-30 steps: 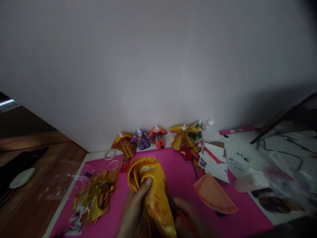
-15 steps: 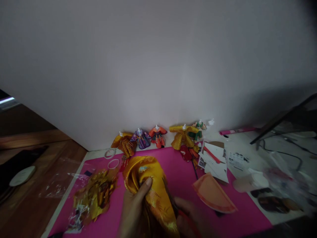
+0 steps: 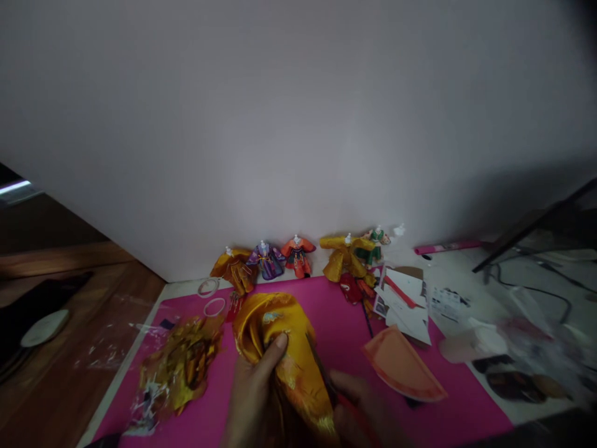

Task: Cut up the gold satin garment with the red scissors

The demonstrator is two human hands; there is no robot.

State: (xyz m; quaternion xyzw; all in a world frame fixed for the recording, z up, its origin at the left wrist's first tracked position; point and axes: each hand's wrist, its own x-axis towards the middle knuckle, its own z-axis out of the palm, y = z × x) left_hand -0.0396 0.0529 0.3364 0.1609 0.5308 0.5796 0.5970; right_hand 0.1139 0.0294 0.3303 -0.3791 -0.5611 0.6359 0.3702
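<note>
Shiny yellow-gold fabric (image 3: 291,348) with a woven pattern hangs in folds at the bottom centre. My left hand (image 3: 254,389) is closed on it, the thumb pressed on top near the middle. At the fabric's right edge, my right hand (image 3: 357,404) is closed around red-handled scissors (image 3: 357,418). Their dark blades (image 3: 319,364) lie along that edge, with one tip over the fabric. The lower parts of both hands are dim and partly cut off by the frame.
A pink mat (image 3: 333,323) covers the table. Small dressed figures (image 3: 298,256) line the wall. Yellow scraps (image 3: 186,361) lie left. To the right are an orange fan-shaped piece (image 3: 403,364), white papers (image 3: 405,305), a pale bottle (image 3: 473,342) and cables (image 3: 536,274).
The scissors' blades have parted, and one tip now shows over the fabric's right edge. Both hands have stayed in nearly the same place.
</note>
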